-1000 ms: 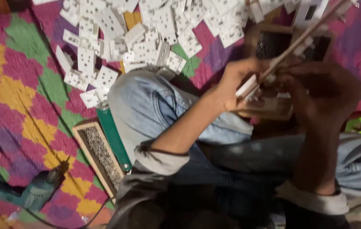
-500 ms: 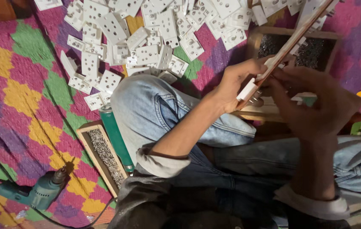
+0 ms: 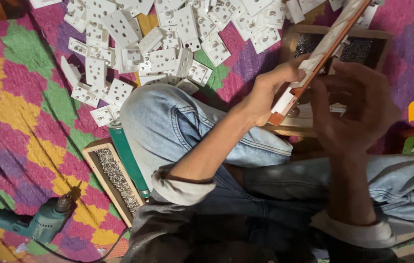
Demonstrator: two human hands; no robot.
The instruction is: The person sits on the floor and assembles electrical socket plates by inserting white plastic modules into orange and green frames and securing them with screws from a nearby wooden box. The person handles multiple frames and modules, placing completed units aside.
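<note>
two hands point(image 3: 270, 92), one wooden strip point(image 3: 321, 53), one heap of white plastic plates point(image 3: 168, 44) too many to count, two wooden trays of screws point(image 3: 112, 175), one green drill point(image 3: 36, 221), one green tube point(image 3: 126, 156), one patterned mat point(image 3: 17, 112)

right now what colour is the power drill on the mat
Teal green with a dark chuck, lying on the mat; the head view shows the power drill at lower left.

long wooden strip point(image 3: 331, 45), white-faced, tilted diagonally

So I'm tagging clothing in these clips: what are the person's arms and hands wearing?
Both hands, left hand and right hand, are bare: no gloves, rings or watch visible. Grey sleeves are rolled up toward the elbows, leaving the forearms uncovered.
</note>
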